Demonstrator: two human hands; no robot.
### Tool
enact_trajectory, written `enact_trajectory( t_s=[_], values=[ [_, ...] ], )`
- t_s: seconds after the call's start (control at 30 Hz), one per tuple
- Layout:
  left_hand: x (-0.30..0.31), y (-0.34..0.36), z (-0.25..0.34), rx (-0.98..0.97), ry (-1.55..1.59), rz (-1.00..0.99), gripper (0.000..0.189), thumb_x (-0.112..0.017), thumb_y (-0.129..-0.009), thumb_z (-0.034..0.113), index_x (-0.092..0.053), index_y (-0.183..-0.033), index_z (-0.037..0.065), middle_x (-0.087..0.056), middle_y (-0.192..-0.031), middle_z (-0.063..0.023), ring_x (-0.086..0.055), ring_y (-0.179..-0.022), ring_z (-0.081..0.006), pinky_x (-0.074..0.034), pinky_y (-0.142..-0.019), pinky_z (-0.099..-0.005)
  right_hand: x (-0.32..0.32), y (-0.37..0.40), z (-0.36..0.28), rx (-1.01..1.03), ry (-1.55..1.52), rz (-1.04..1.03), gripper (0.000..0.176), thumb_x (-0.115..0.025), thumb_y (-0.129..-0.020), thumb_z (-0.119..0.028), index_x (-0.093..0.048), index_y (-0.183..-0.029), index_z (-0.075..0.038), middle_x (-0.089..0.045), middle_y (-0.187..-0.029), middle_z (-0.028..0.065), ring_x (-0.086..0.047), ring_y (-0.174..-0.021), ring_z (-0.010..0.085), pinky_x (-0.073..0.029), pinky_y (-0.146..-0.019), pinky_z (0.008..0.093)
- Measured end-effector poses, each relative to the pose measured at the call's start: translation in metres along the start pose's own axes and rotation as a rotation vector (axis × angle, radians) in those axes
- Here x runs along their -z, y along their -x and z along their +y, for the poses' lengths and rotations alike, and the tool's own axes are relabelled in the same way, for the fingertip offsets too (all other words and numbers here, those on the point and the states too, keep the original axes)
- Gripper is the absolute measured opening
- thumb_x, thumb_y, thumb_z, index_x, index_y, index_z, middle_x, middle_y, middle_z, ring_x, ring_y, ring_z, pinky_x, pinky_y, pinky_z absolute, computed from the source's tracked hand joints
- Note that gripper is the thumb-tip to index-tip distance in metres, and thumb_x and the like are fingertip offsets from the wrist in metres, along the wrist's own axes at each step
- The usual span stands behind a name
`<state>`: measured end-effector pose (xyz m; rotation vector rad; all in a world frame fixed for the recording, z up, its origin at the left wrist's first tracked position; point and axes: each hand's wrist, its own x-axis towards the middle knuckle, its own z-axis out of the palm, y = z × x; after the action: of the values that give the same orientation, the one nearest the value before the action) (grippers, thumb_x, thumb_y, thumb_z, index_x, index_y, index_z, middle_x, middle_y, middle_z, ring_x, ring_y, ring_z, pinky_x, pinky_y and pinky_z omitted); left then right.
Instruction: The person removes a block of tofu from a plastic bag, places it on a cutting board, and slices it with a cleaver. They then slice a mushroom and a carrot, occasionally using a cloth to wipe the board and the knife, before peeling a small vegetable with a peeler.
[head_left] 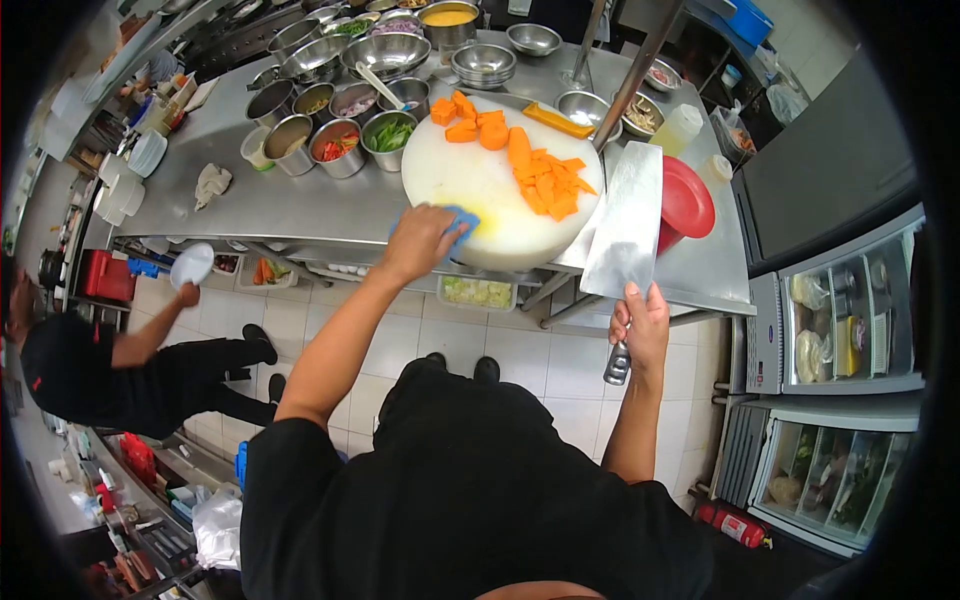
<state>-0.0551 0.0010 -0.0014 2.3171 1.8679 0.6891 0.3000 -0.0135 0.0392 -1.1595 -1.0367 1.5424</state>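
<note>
My left hand [420, 240] is closed on a blue cloth [460, 228], pressed against the near left edge of a round white cutting board [450, 190]. A faint yellow stain shows on the board beside the cloth. In my right hand [642, 325] is a cleaver [628, 215], gripped by its metal handle, its broad blade pointing away from me just right of the board. Orange carrot chunks [492, 132] lie at the board's far side, and a pile of cut carrot pieces [552, 185] sits at its right. A long yellow-orange strip [558, 121] rests near the far rim.
Metal pots of cut vegetables [338, 148] stand left of the board on the steel table [270, 205]. A red round container [686, 200] and a bottle [678, 130] stand to the right. Another person [110, 360] holds a white plate at left. Glass-door fridges [850, 330] line the right.
</note>
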Motion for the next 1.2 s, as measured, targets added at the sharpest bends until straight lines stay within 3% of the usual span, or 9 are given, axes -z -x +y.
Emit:
enact_trajectory(
  t_s=[0.2, 0.33, 0.43, 0.53, 0.6, 0.63, 0.7, 0.93, 1.2],
  values=[
    [0.002, 0.071, -0.036, 0.634, 0.36, 0.216, 0.044, -0.055, -0.096, 0.039, -0.06, -0.082, -0.002, -0.06, -0.072, -0.0253, -0.057, -0.062, -0.0405, -0.045, -0.06, -0.0464, -0.015, -0.017, 0.003, 0.003, 0.028, -0.091, 0.019, -0.054, -0.1, -0.025, -0.051, -0.103, -0.006, -0.042, -0.06, -0.0016, -0.041, -0.043, 0.0068, -0.038, -0.038, 0.0234],
    [0.006, 0.07, -0.121, 0.679, 0.241, 0.551, 0.048, -0.054, -0.096, 0.044, -0.061, -0.083, -0.002, -0.058, -0.067, -0.0264, -0.055, -0.059, -0.0403, -0.043, -0.058, -0.0472, -0.034, -0.029, 0.003, 0.006, 0.077, -0.127, 0.018, -0.055, -0.1, -0.024, -0.051, -0.102, -0.006, -0.043, -0.061, -0.0009, -0.042, -0.043, 0.0072, -0.038, -0.039, 0.0234],
    [0.023, 0.057, -0.156, 0.812, 0.209, 0.552, 0.048, -0.054, -0.097, 0.045, -0.065, -0.086, -0.001, -0.062, -0.071, -0.0181, -0.054, -0.064, -0.0227, -0.046, -0.064, -0.0383, -0.052, -0.033, -0.009, 0.007, 0.106, -0.112, 0.018, -0.055, -0.1, -0.024, -0.051, -0.101, -0.006, -0.044, -0.062, -0.0004, -0.042, -0.044, 0.0075, -0.037, -0.039, 0.0235],
    [0.022, 0.042, -0.192, 0.48, 0.428, 0.478, 0.048, -0.053, -0.097, 0.046, -0.066, -0.102, 0.0, -0.067, -0.093, -0.0227, -0.062, -0.085, -0.0382, -0.048, -0.076, -0.042, -0.063, -0.039, -0.015, 0.029, 0.14, -0.069, 0.019, -0.054, -0.1, -0.024, -0.051, -0.104, -0.006, -0.045, -0.062, 0.0, -0.043, -0.045, 0.0077, -0.037, -0.04, 0.0234],
    [0.013, 0.039, -0.205, 0.346, -0.657, 0.599, 0.04, -0.054, -0.099, 0.036, -0.068, -0.101, -0.001, -0.067, -0.107, -0.0174, -0.061, -0.098, -0.0356, -0.047, -0.085, -0.0404, -0.07, -0.04, -0.02, 0.055, 0.155, 0.001, 0.019, -0.054, -0.1, -0.024, -0.052, -0.104, -0.005, -0.046, -0.062, 0.0002, -0.043, -0.045, 0.0076, -0.037, -0.04, 0.0231],
    [0.023, 0.027, -0.203, 0.314, -0.641, 0.598, 0.04, -0.054, -0.099, 0.036, -0.068, -0.101, -0.001, -0.067, -0.107, -0.0174, -0.061, -0.098, -0.0356, -0.047, -0.085, -0.0404, -0.074, -0.04, -0.022, 0.073, 0.176, 0.022, 0.02, -0.053, -0.1, -0.024, -0.053, -0.102, -0.005, -0.046, -0.062, 0.0001, -0.043, -0.045, 0.0076, -0.037, -0.041, 0.0231],
    [0.052, 0.005, -0.197, 0.214, 0.078, 0.575, 0.026, -0.061, -0.095, 0.023, -0.069, -0.093, -0.002, -0.066, -0.106, -0.015, -0.06, -0.098, -0.0337, -0.046, -0.088, -0.0411, -0.084, -0.033, -0.026, 0.093, 0.176, 0.087, 0.022, -0.052, -0.101, -0.025, -0.054, -0.099, -0.004, -0.047, -0.062, 0.0, -0.044, -0.046, 0.0075, -0.038, -0.042, 0.0232],
    [0.069, -0.14, -0.116, -0.396, 0.247, 0.244, 0.011, -0.069, -0.082, 0.004, -0.067, -0.092, 0.0, -0.062, -0.118, -0.0134, -0.056, -0.106, -0.0329, -0.044, -0.094, -0.0391, -0.099, -0.014, -0.025, 0.24, 0.309, 0.341, 0.025, -0.052, -0.102, -0.027, -0.054, -0.092, -0.004, -0.047, -0.062, -0.0007, -0.044, -0.049, 0.0063, -0.038, -0.044, 0.0224],
    [-0.051, -0.275, -0.041, -0.591, 0.081, -0.156, 0.043, -0.063, -0.079, 0.008, -0.061, -0.122, 0.007, -0.059, -0.128, -0.0125, -0.051, -0.117, -0.0316, -0.038, -0.103, -0.0424, -0.087, -0.01, -0.021, 0.272, 0.299, 0.331, 0.041, -0.048, -0.103, -0.029, -0.056, -0.132, -0.001, -0.049, -0.067, -0.0029, -0.045, -0.057, 0.0056, -0.04, -0.053, 0.0218]
  ],
)
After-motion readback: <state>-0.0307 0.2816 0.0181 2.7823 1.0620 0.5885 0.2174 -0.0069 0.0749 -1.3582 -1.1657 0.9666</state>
